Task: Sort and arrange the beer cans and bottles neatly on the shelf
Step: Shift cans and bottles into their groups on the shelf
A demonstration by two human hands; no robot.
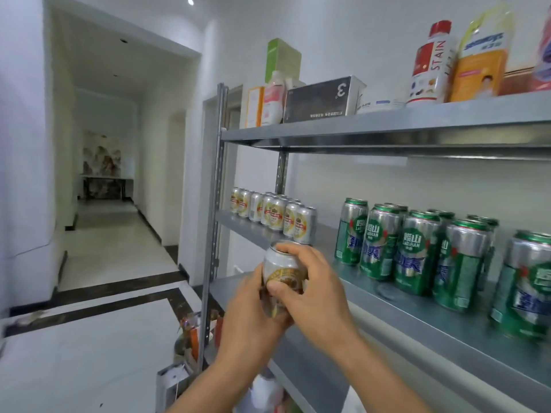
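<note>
Silver-and-gold aluminium beer can is being held upright before near edge of grey metal shelf; right hand curling over its rim, left hand cupping its base. Matching can row is sitting just beyond, left.

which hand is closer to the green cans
Right. The right hand grips the silver can on the side facing the green cans, just left of them. The left hand holds the can's lower far side, farther from them.
</note>
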